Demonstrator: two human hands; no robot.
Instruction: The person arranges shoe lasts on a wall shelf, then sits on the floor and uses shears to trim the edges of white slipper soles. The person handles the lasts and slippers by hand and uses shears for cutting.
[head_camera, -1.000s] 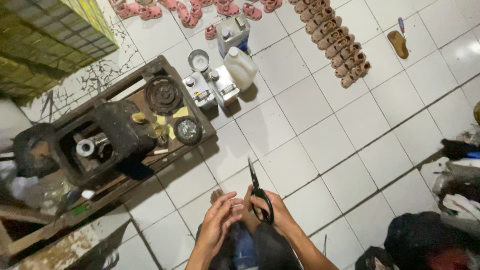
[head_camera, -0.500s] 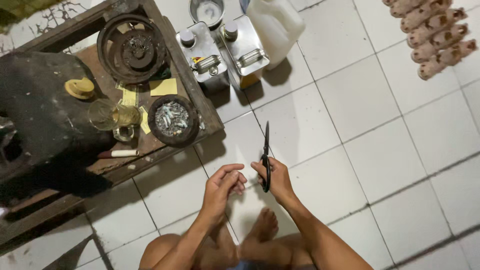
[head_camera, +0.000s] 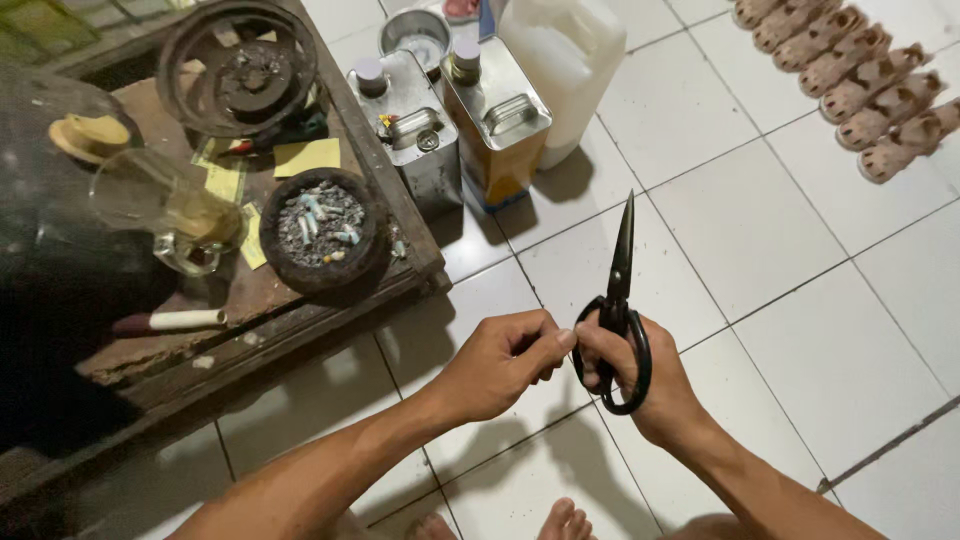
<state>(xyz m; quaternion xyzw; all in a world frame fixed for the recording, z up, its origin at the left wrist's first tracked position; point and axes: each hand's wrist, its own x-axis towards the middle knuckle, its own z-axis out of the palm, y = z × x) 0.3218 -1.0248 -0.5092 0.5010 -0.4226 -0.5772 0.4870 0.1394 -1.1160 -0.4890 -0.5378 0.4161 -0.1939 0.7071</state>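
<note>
Lower centre of frame: right hand (head_camera: 655, 385) grips black scissors (head_camera: 618, 300) by the loops, blades closed, pointing up-frame over the white tiled floor (head_camera: 780, 250). Left hand (head_camera: 490, 365) pinched narrow, fingertips touching the right thumb beside the handles. Ashtray (head_camera: 322, 235) on wooden worktop (head_camera: 300, 310), upper left; two metal cans (head_camera: 450, 125) just right of it.

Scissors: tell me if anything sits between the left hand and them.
Nothing visible does. The right hand holds the black scissors by the loops, blades closed and pointing up. The left hand is right beside them, its fingertips meeting the right hand's at the handles. Only bare white floor tile lies beneath.
</note>
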